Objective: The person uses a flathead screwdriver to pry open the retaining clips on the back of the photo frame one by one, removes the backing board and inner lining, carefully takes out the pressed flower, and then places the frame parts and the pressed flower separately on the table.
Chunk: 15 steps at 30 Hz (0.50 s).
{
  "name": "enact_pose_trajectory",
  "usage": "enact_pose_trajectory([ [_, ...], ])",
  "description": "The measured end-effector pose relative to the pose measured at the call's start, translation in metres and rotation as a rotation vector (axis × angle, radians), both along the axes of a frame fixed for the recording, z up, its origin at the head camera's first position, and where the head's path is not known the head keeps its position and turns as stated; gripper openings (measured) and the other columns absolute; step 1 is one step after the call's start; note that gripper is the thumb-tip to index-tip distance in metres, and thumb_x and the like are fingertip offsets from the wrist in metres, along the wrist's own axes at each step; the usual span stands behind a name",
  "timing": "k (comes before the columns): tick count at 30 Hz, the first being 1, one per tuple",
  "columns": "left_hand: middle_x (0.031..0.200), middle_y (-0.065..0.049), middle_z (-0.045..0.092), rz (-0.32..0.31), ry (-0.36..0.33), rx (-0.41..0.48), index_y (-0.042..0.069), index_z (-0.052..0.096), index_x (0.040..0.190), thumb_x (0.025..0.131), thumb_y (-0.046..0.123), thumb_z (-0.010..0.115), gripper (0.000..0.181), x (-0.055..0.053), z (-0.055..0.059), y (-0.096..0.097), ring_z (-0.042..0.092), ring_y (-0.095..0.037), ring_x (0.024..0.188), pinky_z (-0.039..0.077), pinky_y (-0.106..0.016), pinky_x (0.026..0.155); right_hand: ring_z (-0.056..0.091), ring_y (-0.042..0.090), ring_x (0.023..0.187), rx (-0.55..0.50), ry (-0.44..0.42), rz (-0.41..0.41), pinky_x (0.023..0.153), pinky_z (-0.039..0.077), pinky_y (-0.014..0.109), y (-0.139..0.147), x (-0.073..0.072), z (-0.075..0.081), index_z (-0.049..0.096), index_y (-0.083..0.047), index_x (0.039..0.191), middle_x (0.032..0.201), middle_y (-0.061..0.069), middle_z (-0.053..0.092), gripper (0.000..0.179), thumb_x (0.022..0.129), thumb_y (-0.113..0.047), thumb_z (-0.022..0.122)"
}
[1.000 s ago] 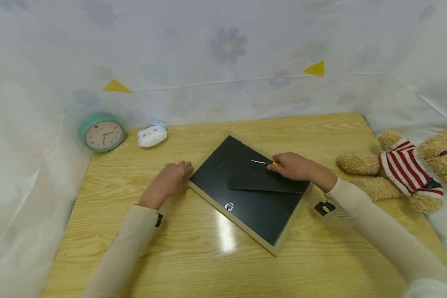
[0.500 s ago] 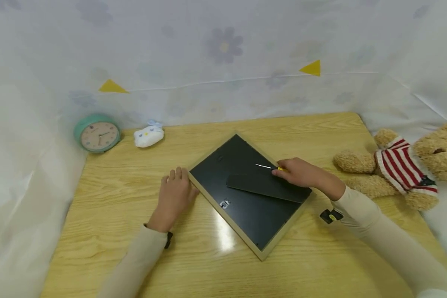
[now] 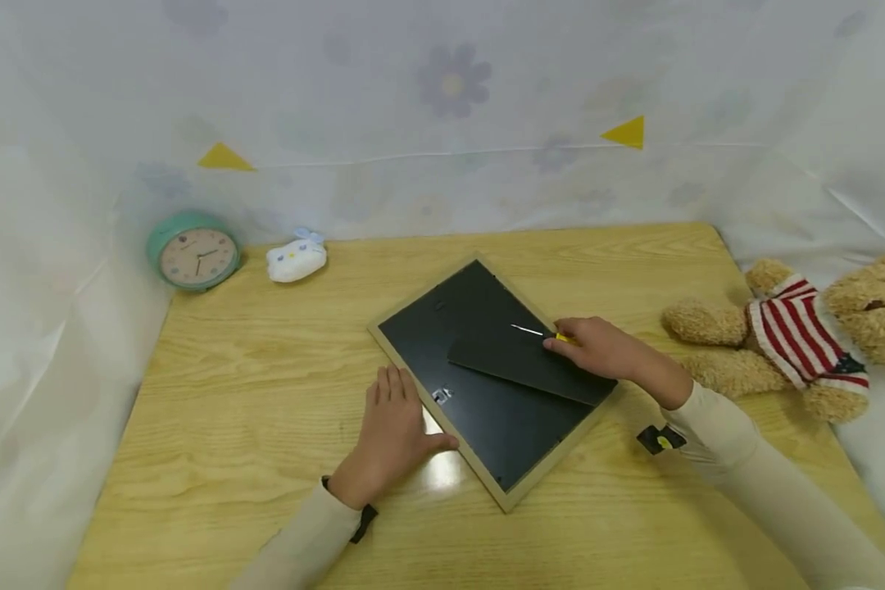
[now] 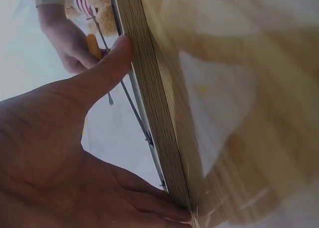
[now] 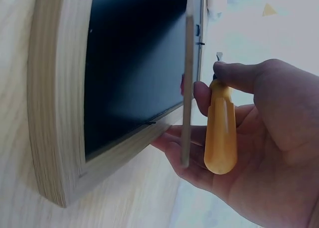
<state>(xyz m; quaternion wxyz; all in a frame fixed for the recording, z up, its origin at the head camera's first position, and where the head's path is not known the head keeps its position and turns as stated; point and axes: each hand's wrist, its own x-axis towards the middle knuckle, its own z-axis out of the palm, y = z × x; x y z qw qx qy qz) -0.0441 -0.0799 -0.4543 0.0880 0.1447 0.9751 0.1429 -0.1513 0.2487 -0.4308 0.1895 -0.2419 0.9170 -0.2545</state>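
A picture frame with a light wooden border lies on the table, its black backing facing up. The backing carries a stand flap and a small metal hanger. My left hand rests along the frame's near left side, fingers straight, thumb spread and touching the border in the left wrist view. At the frame's right side, my right hand holds a screwdriver with a yellow handle, its thin shaft pointing left over the backing. In the right wrist view, some fingers of that hand reach the frame's edge.
A teal clock stands at the table's far left corner, beside a small white plush. On the right lies a teddy bear in a striped shirt. A pale curtain hangs behind the wooden table.
The picture frame has turned clockwise on the table. My left hand has slid down its near left side, towards me. My right hand, keeping the screwdriver, has shifted slightly right and nearer.
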Motion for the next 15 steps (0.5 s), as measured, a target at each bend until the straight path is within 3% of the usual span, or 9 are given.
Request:
enact_pose_trajectory([
  [7, 0.155, -0.038, 0.021, -0.017, -0.11, 0.007, -0.018, 0.023, 0.149, 0.065, 0.067, 0.083, 0.134, -0.02, 0.002, -0.01, 0.018, -0.051, 0.146, 0.024, -0.057, 0.115, 0.034, 0.011, 0.05, -0.025, -0.023, -0.012, 0.054, 0.032, 0.029, 0.003, 0.009, 0.002, 0.051, -0.012, 0.078, 0.061, -0.002, 0.036, 0.032, 0.105, -0.029, 0.054],
  [15, 0.157, -0.036, 0.02, -0.067, -0.134, 0.015, -0.015, 0.023, 0.151, 0.064, 0.062, 0.087, 0.133, -0.041, 0.001, -0.024, 0.018, -0.047, 0.147, 0.023, -0.057, 0.116, 0.029, 0.009, 0.05, -0.054, -0.02, -0.029, 0.054, 0.029, 0.027, 0.002, 0.019, -0.001, 0.047, -0.012, 0.076, 0.061, -0.003, 0.033, 0.034, 0.104, -0.028, 0.057],
])
